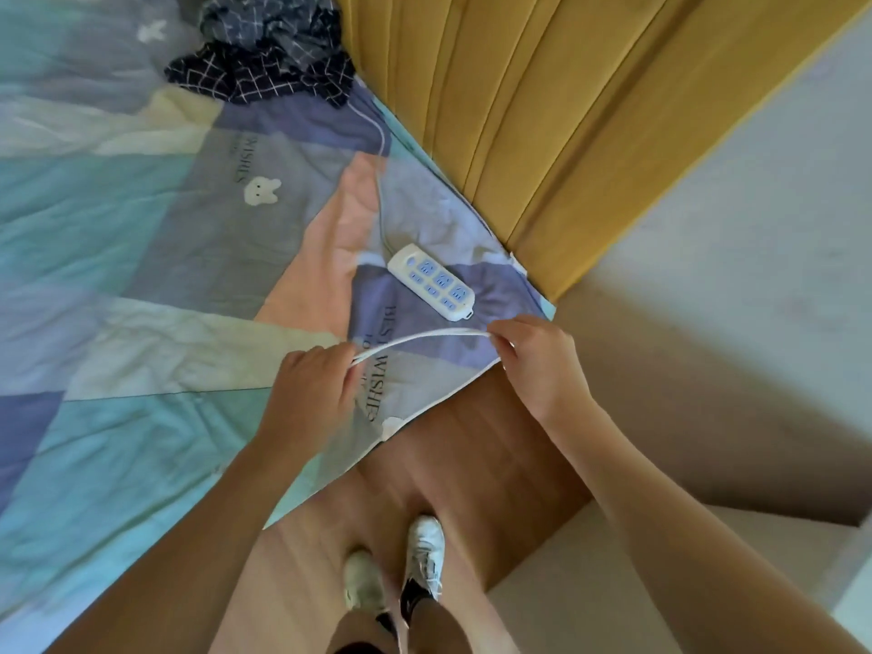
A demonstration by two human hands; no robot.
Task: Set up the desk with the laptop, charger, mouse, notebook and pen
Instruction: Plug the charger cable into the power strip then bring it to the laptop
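Observation:
A white charger cable (pixel 420 339) is stretched between my two hands above the bed's corner. My left hand (pixel 311 394) grips one end of the doubled strands in curled fingers. My right hand (pixel 533 361) pinches the other end between thumb and fingers. Just beyond the cable, a white power strip (pixel 431 281) with blue sockets lies on the quilt, its own cord (pixel 380 181) running up toward the pillow end. No laptop, mouse, notebook or pen is in view.
A patchwork quilt (pixel 141 276) covers the bed on the left. Dark checked cloth (pixel 269 49) is bunched at the top. A yellow padded headboard (pixel 566 110) stands behind. Wooden floor (pixel 472 464) and my white shoes (pixel 424 559) are below.

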